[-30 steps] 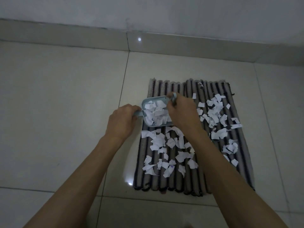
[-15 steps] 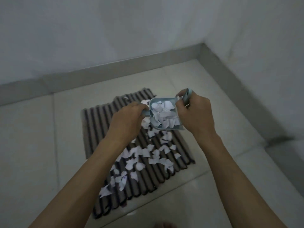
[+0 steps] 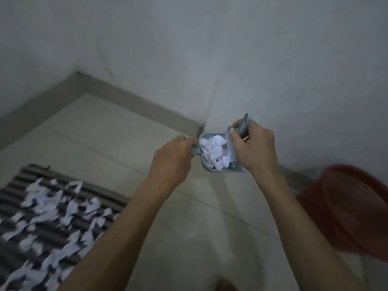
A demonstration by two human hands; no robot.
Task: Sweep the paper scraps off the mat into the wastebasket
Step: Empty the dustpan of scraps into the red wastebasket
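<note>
A small light-blue dustpan (image 3: 218, 168) heaped with white paper scraps (image 3: 215, 152) is held in the air over bare floor tiles. My left hand (image 3: 171, 160) grips its handle. My right hand (image 3: 253, 149) holds a small blue brush (image 3: 243, 124) against the pan's open side. The striped mat (image 3: 25, 219) lies at the lower left, blurred, with several white scraps (image 3: 44, 204) scattered on it. A red mesh wastebasket (image 3: 352, 208) stands at the right edge, to the right of and below the dustpan.
Grey walls meet in a corner just behind the dustpan, with a skirting strip (image 3: 134, 101) along the floor. Pale floor tiles (image 3: 189, 238) lie between the mat and the wastebasket.
The view has swung right. Both hands have carried the loaded dustpan off the mat towards the wall corner, and the red wastebasket has come into view.
</note>
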